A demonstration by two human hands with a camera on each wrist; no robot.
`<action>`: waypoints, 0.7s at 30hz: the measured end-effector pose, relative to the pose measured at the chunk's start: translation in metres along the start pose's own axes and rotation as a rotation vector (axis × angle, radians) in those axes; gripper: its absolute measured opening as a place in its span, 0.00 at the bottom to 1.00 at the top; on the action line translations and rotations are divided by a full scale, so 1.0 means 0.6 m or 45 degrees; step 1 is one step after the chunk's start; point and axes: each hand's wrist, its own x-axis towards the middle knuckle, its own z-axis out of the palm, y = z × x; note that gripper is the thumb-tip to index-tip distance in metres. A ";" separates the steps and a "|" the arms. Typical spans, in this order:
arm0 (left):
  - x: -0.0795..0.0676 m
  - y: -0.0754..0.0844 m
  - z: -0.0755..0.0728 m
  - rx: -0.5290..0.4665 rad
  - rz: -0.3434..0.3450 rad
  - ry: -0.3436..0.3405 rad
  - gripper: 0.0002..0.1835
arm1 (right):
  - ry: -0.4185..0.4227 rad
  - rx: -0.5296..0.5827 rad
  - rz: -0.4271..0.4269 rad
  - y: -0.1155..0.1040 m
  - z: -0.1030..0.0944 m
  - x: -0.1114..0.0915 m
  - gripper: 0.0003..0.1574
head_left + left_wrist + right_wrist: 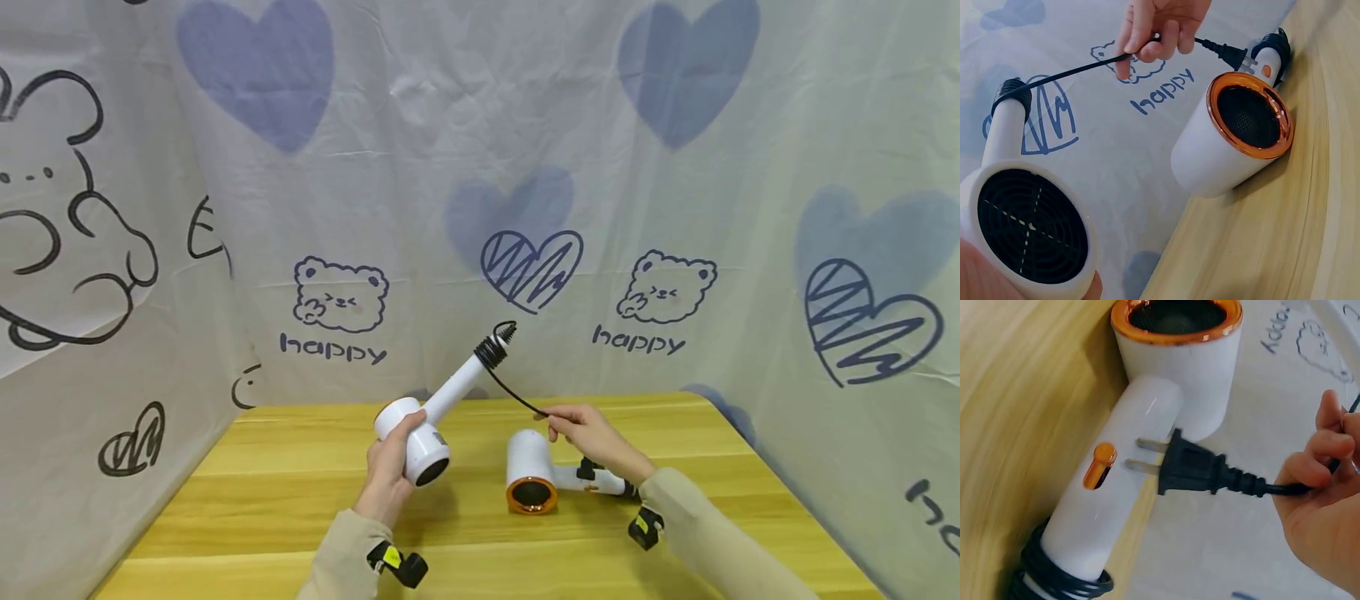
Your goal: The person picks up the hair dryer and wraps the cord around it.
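My left hand (387, 467) grips a white hair dryer (452, 392) round its barrel, holding it up over the table with the handle pointing up and to the right. Black cord (491, 353) is wound in coils about the handle's end. From there a stretch of cord runs taut to my right hand (592, 435), which pinches it between thumb and fingers. Beyond those fingers, in the right wrist view, hangs the cord's two-pin plug (1188, 464). A second white hair dryer (528, 458) with an orange ring lies on the table below my right hand.
The wooden table (300, 467) has light yellow boards. Behind it and at both sides hangs a pale cloth (480, 108) printed with hearts and bears. The second dryer has its own cord (1066, 569) wrapped round its handle end.
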 end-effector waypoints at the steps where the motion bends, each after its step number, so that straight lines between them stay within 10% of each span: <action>1: 0.001 0.000 0.000 0.008 -0.004 -0.006 0.42 | 0.001 0.004 0.024 0.003 -0.004 0.001 0.19; 10: 0.005 -0.011 -0.001 0.210 -0.037 -0.247 0.36 | 0.124 -0.187 0.270 0.020 -0.036 0.020 0.17; 21: 0.014 -0.012 -0.013 0.446 -0.010 -0.582 0.34 | 0.208 -0.289 0.132 -0.010 -0.082 0.039 0.13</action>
